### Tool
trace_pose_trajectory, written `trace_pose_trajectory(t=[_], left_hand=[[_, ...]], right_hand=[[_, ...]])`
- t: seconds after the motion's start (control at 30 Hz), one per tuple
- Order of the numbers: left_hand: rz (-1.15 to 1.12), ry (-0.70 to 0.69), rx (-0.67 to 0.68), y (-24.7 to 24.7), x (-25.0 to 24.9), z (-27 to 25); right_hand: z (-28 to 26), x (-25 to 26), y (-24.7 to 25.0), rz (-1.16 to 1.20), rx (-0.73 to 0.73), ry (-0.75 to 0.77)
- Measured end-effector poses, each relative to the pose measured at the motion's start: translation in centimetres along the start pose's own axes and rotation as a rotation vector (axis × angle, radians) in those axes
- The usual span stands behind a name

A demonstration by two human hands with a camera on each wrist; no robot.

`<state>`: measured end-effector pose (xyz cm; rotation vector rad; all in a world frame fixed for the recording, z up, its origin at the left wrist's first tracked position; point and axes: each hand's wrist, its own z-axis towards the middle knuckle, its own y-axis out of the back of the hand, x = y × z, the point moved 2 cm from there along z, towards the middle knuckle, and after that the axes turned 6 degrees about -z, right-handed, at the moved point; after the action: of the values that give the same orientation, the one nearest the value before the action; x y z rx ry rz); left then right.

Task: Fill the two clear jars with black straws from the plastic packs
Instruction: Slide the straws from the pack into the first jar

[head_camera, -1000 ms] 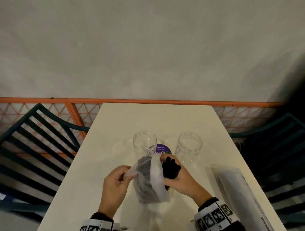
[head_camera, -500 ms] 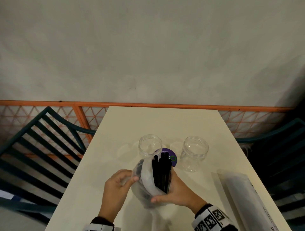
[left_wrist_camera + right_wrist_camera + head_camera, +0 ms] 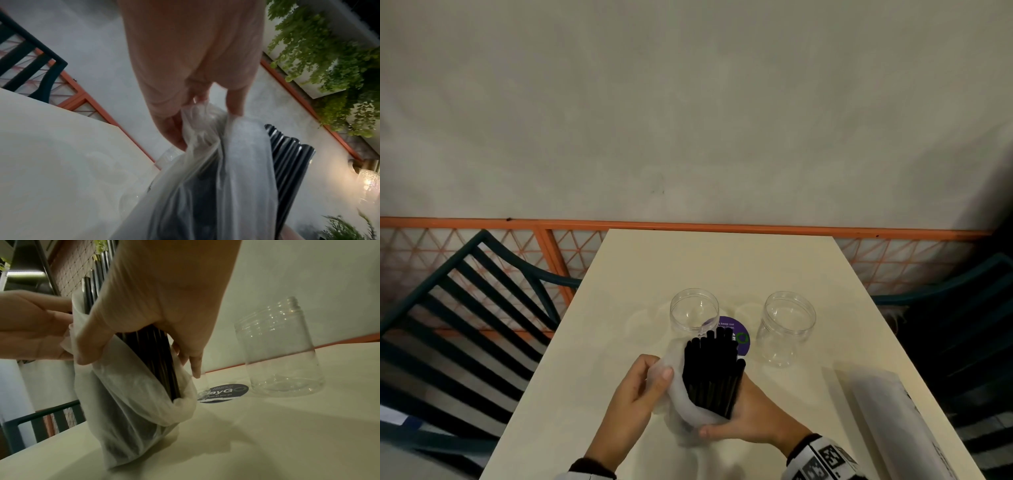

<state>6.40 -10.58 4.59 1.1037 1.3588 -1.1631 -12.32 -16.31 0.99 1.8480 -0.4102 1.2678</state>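
Cream tabletop (image 3: 619, 342) against a plain grey wall, orange mesh railing (image 3: 551, 224) along the wall's foot, dark slatted chair (image 3: 465, 308) off the tabletop's left edge.

Landmark: round purple sticker (image 3: 739, 337) on the tabletop. Two clear jars stand upright, mouths open, nothing inside: left jar (image 3: 694, 313) touching the sticker's left edge in the head view, right jar (image 3: 787, 327) just to its right, apart from it.

Plastic pack (image 3: 681, 404) stands on the tabletop on the near side of the sticker, its top rolled down. Bundle of black straws (image 3: 712, 373) stands in it, upper ends clear of the plastic and overlapping the sticker's near edge in the head view.

Left hand (image 3: 635, 397): thumb and fingers (image 3: 234, 104) pinch the pack's rim, on its left side. Right hand (image 3: 750, 418): fingers and thumb curled round the straw bundle through the pack's opening, thumb lying across the folded plastic in the right wrist view.

Second plastic pack (image 3: 900, 431) lies flat, well to the right of the sticker and nearer the person, by the tabletop's right edge, untouched.
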Motion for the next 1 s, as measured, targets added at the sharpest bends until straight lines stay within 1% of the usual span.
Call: trace_pose_trajectory(t=[0.07,0.1,0.2,0.23,0.27,0.33,0.37,0.4,0.47,0.5,0.53,0.57,0.6,0.67,0.7,0.77,0.8,0.83,0.93,0.97,1.0], left_hand=[[0.03,-0.001,-0.061,0.3,0.5,0.1],[-0.01,0.024,-0.097,0.3,1.0,0.2],[-0.282,0.129,-0.201,0.2,2.7,0.2],[-0.325,0.146,-0.221,0.1,3.0,0.1],[-0.297,0.148,-0.229,0.1,3.0,-0.1],[-0.1,0.109,-0.194,0.1,2.6,0.0],[0.0,0.072,-0.191,0.2,1.8,0.1],[0.112,-0.004,-0.197,0.3,0.8,0.2],[0.39,-0.231,-0.224,-0.1,-2.3,0.1],[0.534,-0.355,-0.201,-0.9,-3.8,0.0],[0.654,-0.449,-0.154,-1.8,-4.8,-0.1],[0.747,-0.509,-0.089,-3.2,-5.6,-0.3],[0.827,-0.542,-0.03,-4.5,-5.9,-0.2],[0.95,-0.525,0.061,-6.5,-5.1,0.3],[1.029,-0.477,0.104,-7.1,-4.3,0.7],[1.204,-0.313,0.185,-7.6,-2.9,1.4],[1.255,-0.256,0.205,-7.7,-2.4,1.8],[1.278,-0.225,0.216,-7.8,-2.2,2.0],[1.272,-0.213,0.204,-7.6,-2.5,2.0],[1.249,-0.212,0.204,-7.4,-3.0,1.8],[1.205,-0.25,0.203,-7.2,-3.4,1.6]], right_hand=[[0.0,0.0,-0.1,0.022,0.008,0.008],[0.0,-0.1,-0.1,0.028,0.016,0.006],[0.0,-0.7,-0.3,0.013,0.055,-0.003],[-0.1,-0.8,-0.4,0.001,0.067,-0.009],[-0.1,-0.8,-0.6,-0.007,0.074,-0.01],[0.1,-0.7,-0.7,-0.011,0.078,-0.023],[0.2,-0.5,-0.6,-0.022,0.074,-0.019],[0.3,-0.6,-0.6,-0.035,0.065,-0.015],[0.4,-0.6,-0.6,-0.047,0.057,-0.008],[0.4,-0.6,-0.6,-0.044,0.056,0.001],[0.5,-0.7,-0.7,-0.04,0.053,0.01],[0.6,-0.6,-0.7,-0.044,0.053,0.02],[0.7,-0.5,-0.9,-0.046,0.057,0.03],[0.9,-0.4,-1.1,-0.05,0.08,0.039],[0.9,-0.4,-1.2,-0.072,0.094,0.042],[0.9,-0.7,-1.4,-0.164,0.09,0.032],[0.9,-1.0,-1.4,-0.205,0.083,0.02],[0.9,-1.1,-1.4,-0.219,0.081,0.017],[1.0,-1.5,-1.6,-0.226,0.091,-0.012],[1.1,-1.5,-1.7,-0.226,0.08,0.007],[1.1,-1.8,-1.8,-0.222,0.069,0.02]])
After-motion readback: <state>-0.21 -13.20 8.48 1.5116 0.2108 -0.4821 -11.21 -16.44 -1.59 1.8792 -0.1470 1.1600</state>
